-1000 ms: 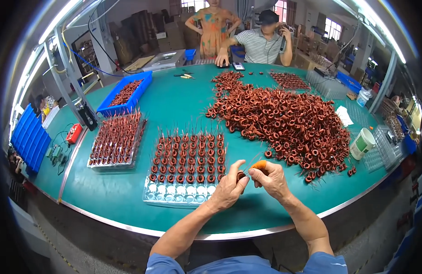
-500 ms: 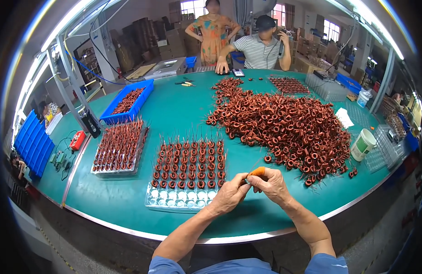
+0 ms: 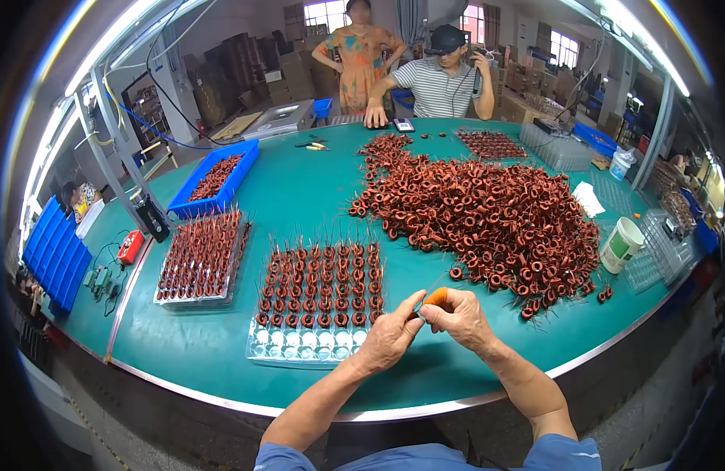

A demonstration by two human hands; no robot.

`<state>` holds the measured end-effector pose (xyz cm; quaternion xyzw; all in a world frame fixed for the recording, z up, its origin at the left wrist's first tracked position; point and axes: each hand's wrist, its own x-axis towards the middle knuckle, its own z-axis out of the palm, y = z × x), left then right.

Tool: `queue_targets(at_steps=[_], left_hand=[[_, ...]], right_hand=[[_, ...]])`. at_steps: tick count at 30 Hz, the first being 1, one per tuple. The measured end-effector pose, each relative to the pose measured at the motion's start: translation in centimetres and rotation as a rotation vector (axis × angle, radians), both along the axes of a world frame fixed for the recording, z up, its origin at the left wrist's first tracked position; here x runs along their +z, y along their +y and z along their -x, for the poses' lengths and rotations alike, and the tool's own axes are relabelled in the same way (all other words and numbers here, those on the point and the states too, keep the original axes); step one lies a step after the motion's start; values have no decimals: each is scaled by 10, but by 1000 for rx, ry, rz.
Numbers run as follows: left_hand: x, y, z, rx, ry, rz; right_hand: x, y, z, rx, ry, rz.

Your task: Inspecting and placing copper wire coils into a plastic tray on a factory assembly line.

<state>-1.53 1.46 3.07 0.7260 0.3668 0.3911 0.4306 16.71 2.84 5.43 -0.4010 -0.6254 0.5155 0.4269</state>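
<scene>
My left hand (image 3: 388, 339) and my right hand (image 3: 460, 320) meet over the table's near side, fingers pinched together. Between the fingertips is a small ring coil, almost fully hidden; thin wire ends rise above the fingers. An orange finger cot (image 3: 436, 297) covers a fingertip of my right hand. Left of my hands lies a clear plastic tray (image 3: 300, 345) with rows of upright red-brown ring coils (image 3: 325, 286); its nearest rows of cups hold none. A large heap of loose coils (image 3: 496, 216) spreads beyond my right hand.
A second filled tray (image 3: 194, 300) and a blue bin (image 3: 248, 169) of coils stand left. At right are a white tub (image 3: 620, 247) and clear trays (image 3: 665, 245). Cutters (image 3: 317, 146) lie at the back. Two people (image 3: 362, 63) (image 3: 441, 82) are across the table.
My hands stay together at nearly the same place, with small shifts of the fingers. The whole view has moved slightly.
</scene>
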Motion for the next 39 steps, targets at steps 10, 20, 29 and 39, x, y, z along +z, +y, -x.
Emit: queue_targets(at_steps=[10,20,29,39], left_hand=[[-6,2,-2,-91,-381,369],[6,3,-1,-126,-471,420],[-3,-5,-10,46,-370,337],[-7,-4,-15,-40,-488,244]], right_hand=[[-6,0,3,-225,57,-85],[-13,17,-2,-21,364,93],[-6,5,5,-68,229,60],[-15,16,-3,-82,359,202]])
